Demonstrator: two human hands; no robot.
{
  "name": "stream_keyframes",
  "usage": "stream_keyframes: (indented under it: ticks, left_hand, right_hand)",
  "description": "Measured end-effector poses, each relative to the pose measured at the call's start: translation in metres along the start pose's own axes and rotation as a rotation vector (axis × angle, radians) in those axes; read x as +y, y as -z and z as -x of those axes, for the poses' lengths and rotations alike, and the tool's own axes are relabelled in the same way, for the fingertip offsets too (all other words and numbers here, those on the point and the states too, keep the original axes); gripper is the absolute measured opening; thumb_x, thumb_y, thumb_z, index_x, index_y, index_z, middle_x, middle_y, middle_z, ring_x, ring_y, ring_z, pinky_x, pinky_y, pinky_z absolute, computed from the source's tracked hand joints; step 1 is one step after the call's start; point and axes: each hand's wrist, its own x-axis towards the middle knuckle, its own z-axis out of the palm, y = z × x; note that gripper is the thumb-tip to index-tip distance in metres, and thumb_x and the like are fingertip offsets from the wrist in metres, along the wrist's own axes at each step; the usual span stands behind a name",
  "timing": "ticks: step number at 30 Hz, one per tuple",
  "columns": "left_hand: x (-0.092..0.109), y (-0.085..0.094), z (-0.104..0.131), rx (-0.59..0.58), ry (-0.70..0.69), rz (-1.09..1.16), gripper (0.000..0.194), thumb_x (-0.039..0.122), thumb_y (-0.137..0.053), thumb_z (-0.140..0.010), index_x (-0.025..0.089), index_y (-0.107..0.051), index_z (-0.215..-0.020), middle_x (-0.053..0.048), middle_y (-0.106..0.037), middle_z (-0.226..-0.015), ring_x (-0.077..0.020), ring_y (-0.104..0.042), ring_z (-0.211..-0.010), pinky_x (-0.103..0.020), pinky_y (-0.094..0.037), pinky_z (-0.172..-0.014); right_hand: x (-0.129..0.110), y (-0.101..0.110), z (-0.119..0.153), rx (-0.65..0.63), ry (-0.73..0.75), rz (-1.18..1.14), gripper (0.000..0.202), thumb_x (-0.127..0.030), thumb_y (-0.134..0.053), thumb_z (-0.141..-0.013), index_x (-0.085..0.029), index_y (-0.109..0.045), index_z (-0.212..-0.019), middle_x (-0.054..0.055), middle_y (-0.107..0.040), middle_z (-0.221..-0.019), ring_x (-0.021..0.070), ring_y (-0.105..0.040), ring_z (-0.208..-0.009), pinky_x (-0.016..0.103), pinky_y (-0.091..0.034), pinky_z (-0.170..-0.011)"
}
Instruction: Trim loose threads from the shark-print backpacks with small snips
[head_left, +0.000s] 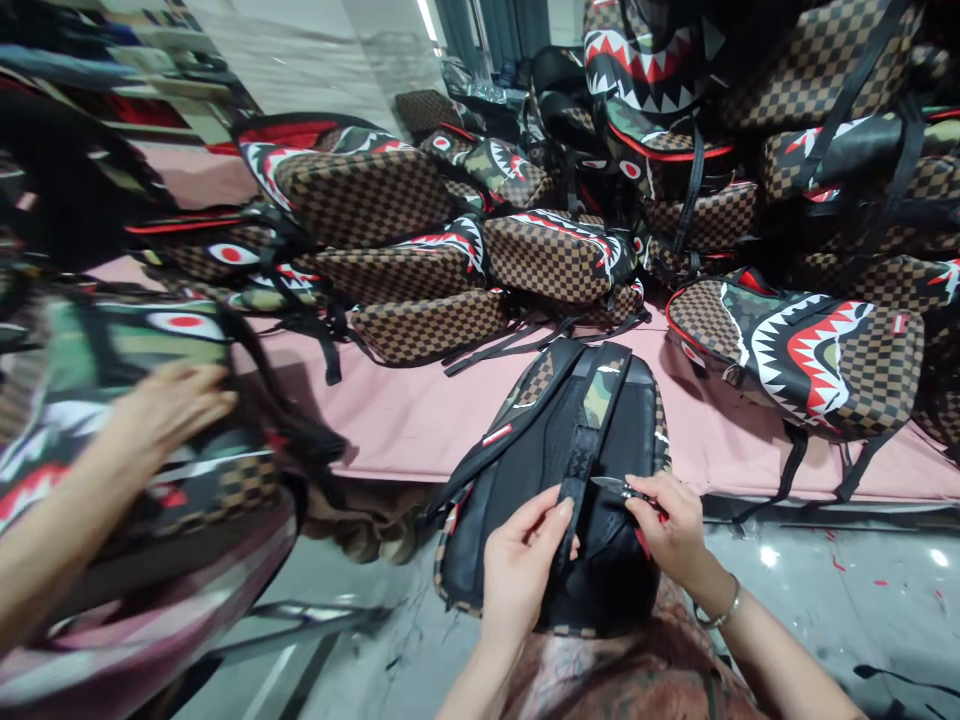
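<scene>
A black backpack (540, 450) with checkered edges lies back side up, propped between my lap and the table edge. My left hand (525, 550) pinches one of its shoulder straps (600, 400), near the strap's lower end. In my right hand (671, 525) is a small pair of metal snips (619, 487), its pointed blades directed left at the strap. The blade tips are close beside the strap; whether they touch it I cannot tell.
Checkered and camouflage backpacks (555, 255) with shark-mouth prints are piled along the back of the pink table (390, 420). Another such backpack (817, 350) lies at the right. At the left, another person's hand (169, 405) rests on a backpack (225, 490).
</scene>
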Motion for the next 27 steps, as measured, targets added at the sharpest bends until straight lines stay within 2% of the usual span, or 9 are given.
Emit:
stream_keyframes:
  ticks: [3,9,15,17,23,27]
  left_hand:
    - [-0.002,-0.001,0.003,0.027,-0.037,-0.031,0.037,0.036,-0.071,-0.063,0.012,-0.067,-0.09,0.0,-0.059,-0.055,-0.0073,-0.049,-0.043,-0.018,-0.043,-0.043]
    - [-0.01,-0.005,0.005,-0.042,-0.17,-0.18,0.027,0.034,-0.067,-0.067,0.014,-0.069,-0.086,0.0,-0.054,-0.064,-0.008,-0.05,-0.045,-0.019,-0.043,-0.042]
    - [-0.016,-0.003,0.008,-0.043,-0.333,-0.327,0.022,0.032,-0.065,-0.07,0.016,-0.07,-0.084,-0.001,-0.052,-0.068,-0.0085,-0.05,-0.049,-0.019,-0.043,-0.044]
    - [-0.016,-0.002,0.007,-0.049,-0.315,-0.313,0.022,0.032,-0.065,-0.07,0.016,-0.07,-0.084,-0.001,-0.052,-0.067,-0.008,-0.049,-0.048,-0.019,-0.042,-0.044]
    - [-0.014,0.001,0.001,-0.046,-0.077,-0.1,0.034,0.039,-0.066,-0.068,0.015,-0.069,-0.092,-0.001,-0.057,-0.066,-0.007,-0.047,-0.045,-0.019,-0.041,-0.043]
    - [-0.016,0.002,0.001,-0.033,-0.102,-0.132,0.035,0.039,-0.067,-0.066,0.013,-0.069,-0.09,-0.002,-0.057,-0.068,-0.008,-0.047,-0.048,-0.019,-0.041,-0.044]
  right_hand:
    - [-0.002,0.0,-0.002,-0.034,0.06,0.085,0.017,-0.026,-0.051,-0.088,-0.015,-0.062,-0.094,0.004,-0.059,-0.07,0.0148,-0.053,-0.065,0.027,-0.042,-0.058]
    - [-0.005,-0.001,-0.001,-0.057,0.038,0.07,0.018,-0.027,-0.049,-0.089,-0.016,-0.061,-0.096,0.004,-0.061,-0.075,0.0149,-0.055,-0.068,0.027,-0.043,-0.059]
    - [-0.008,0.002,-0.004,-0.085,0.094,0.13,0.018,-0.027,-0.048,-0.09,-0.016,-0.063,-0.093,0.005,-0.062,-0.075,0.0151,-0.054,-0.066,0.028,-0.042,-0.061]
    - [-0.008,0.002,-0.004,-0.077,0.09,0.119,0.018,-0.026,-0.048,-0.09,-0.016,-0.063,-0.09,0.005,-0.062,-0.074,0.0149,-0.054,-0.065,0.028,-0.041,-0.06]
    - [-0.007,0.008,0.0,-0.066,0.042,0.097,0.017,-0.026,-0.048,-0.09,-0.015,-0.061,-0.094,0.005,-0.061,-0.075,0.0149,-0.054,-0.066,0.027,-0.04,-0.059]
    - [-0.007,0.012,0.0,-0.112,0.062,0.179,0.019,-0.027,-0.048,-0.091,-0.015,-0.061,-0.098,0.005,-0.061,-0.075,0.0156,-0.054,-0.067,0.027,-0.04,-0.06]
